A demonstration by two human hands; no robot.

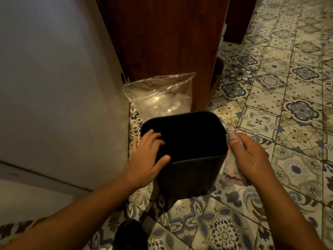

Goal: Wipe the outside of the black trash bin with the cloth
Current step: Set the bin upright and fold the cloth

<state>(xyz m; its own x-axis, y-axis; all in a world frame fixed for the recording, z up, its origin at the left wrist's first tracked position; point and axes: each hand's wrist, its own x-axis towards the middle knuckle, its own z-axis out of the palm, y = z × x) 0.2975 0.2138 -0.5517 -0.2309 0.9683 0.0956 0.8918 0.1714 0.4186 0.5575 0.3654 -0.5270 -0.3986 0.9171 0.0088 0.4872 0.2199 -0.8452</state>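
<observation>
Black plastic trash bin (191, 170) stood upright on patterned tile floor (281, 109) | left hand (146, 157) spread on rim | pale pink cloth (232, 159) gripped by right hand (250, 156) against bin's side

1. Matt black plastic trash bin (194, 170), smooth-walled.
2. Soft, pale pink cloth (232, 166), gripped in the right hand (252, 157).
3. Crinkled, glossy clear plastic bag (160, 94).
4. Glazed patterned floor tiles (281, 98).
5. Dark wood panel (165, 37).

The left hand (149, 156) smears with motion blur, fingers indistinct over the black trash bin (191, 175) rim. The bin's inside is pure darkness. Most of the cloth (232, 166) hides behind the right hand (252, 159). A dark shape (130, 235) is cut by the bottom edge, unidentifiable.
</observation>
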